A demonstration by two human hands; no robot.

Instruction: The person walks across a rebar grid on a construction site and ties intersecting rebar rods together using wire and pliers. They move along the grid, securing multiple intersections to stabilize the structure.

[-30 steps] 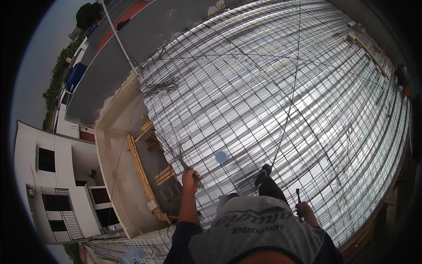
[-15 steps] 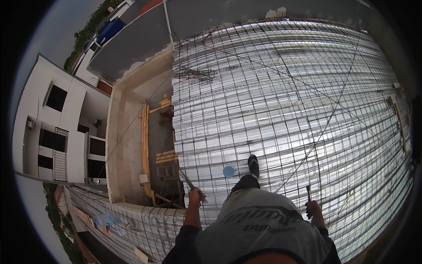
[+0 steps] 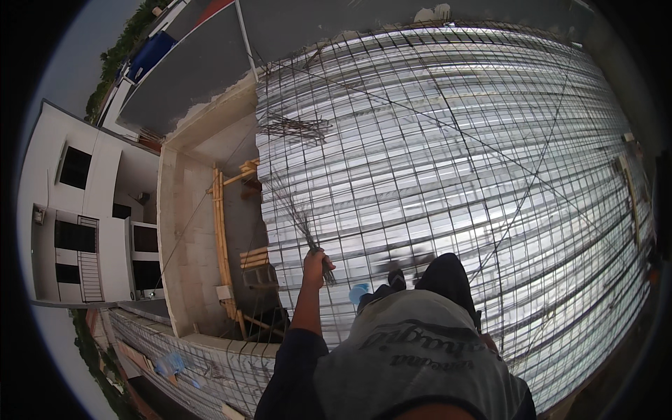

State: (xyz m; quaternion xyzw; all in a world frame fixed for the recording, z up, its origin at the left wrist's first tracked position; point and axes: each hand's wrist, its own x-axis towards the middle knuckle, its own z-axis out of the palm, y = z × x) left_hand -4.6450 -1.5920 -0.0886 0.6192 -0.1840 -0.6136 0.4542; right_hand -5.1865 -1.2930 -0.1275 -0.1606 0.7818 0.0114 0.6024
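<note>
My left hand is closed around a bundle of thin tie wires, whose loose ends fan out ahead over the steel mesh. Only a small bit of my right hand shows beside my shirt; its fingers, and anything in them, are hidden. Under my feet a rebar mesh lies over shiny ribbed metal decking. A light-blue round container sits on the mesh near my left side, partly covered by my body. One dark shoe is visible, with my other knee raised.
On the left is an opening with yellow scaffold poles and a pale block wall around it. Loose rods lie near its far corner. Long diagonal lines cross the mesh. A grey wall bounds the far side.
My left hand has moved forward with the wires, which now spread ahead. My right hand, earlier out to the side with a dark hand tool, is now mostly hidden. My legs have stepped.
</note>
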